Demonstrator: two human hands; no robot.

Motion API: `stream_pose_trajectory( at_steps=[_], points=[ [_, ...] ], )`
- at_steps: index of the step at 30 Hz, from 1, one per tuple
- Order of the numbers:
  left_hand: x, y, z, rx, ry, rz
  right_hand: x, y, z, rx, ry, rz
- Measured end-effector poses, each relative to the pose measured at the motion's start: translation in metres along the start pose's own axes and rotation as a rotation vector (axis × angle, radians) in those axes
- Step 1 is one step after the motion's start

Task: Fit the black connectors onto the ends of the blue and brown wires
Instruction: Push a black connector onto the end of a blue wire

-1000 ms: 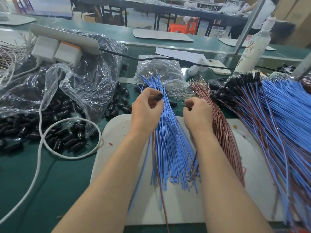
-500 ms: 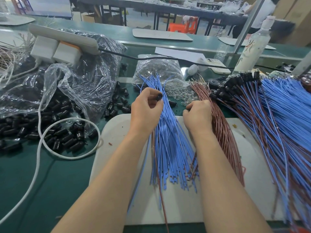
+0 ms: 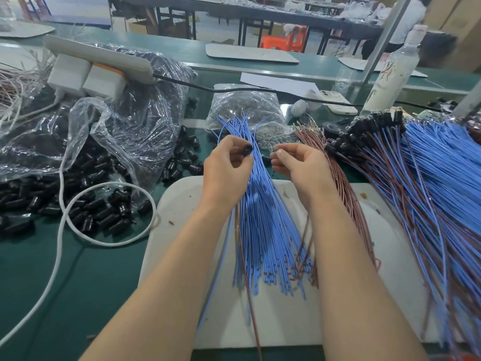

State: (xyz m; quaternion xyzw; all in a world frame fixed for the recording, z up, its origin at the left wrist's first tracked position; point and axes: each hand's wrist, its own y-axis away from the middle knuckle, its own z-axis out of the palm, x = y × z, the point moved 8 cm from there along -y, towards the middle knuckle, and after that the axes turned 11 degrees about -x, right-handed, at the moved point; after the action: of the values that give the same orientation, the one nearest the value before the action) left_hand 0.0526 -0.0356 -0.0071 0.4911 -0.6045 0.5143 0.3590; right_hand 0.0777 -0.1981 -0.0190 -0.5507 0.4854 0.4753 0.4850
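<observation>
Evidently part-done: fitted wires point(image 3: 385, 152) lie heaped right of the white mat point(image 3: 182, 204); bare blue wires point(image 3: 263, 230) and brown wires point(image 3: 346, 194) wait on the mat; above its far edge the left hand point(image 3: 226, 168) pinches a black connector point(image 3: 247, 149); the right hand point(image 3: 299, 165) has a curled grip, round what I cannot tell.

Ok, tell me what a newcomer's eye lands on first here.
The fan of blue wires on the white board in the middle, with the left hand pinching a black connector above it. Next, the big heap of blue and brown wires at the right, and the loose connectors spilling from a plastic bag at the left.
</observation>
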Motion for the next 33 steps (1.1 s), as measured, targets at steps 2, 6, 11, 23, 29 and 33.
stream_pose_trajectory(
  at_steps=[2,6,11,23,29,33],
  points=[
    [0.0,0.0,0.0,0.0,-0.002,0.0,-0.001,0.0,0.002,-0.018,-0.036,-0.011],
    [0.0,0.0,0.0,-0.006,-0.002,0.001,0.0,-0.001,0.005,-0.034,-0.139,0.01],
    [0.0,0.001,0.0,-0.007,0.008,-0.007,-0.001,0.004,-0.008,0.107,0.052,0.002],
    [0.0,0.001,0.002,-0.004,0.026,-0.017,-0.008,-0.017,-0.003,0.264,0.967,0.056],
    [-0.002,0.0,0.004,-0.011,0.036,-0.016,0.002,-0.032,-0.001,0.287,1.138,0.252],
    [-0.003,-0.002,0.005,-0.018,0.045,-0.02,0.003,-0.037,-0.003,0.308,1.137,0.28]
  ],
)
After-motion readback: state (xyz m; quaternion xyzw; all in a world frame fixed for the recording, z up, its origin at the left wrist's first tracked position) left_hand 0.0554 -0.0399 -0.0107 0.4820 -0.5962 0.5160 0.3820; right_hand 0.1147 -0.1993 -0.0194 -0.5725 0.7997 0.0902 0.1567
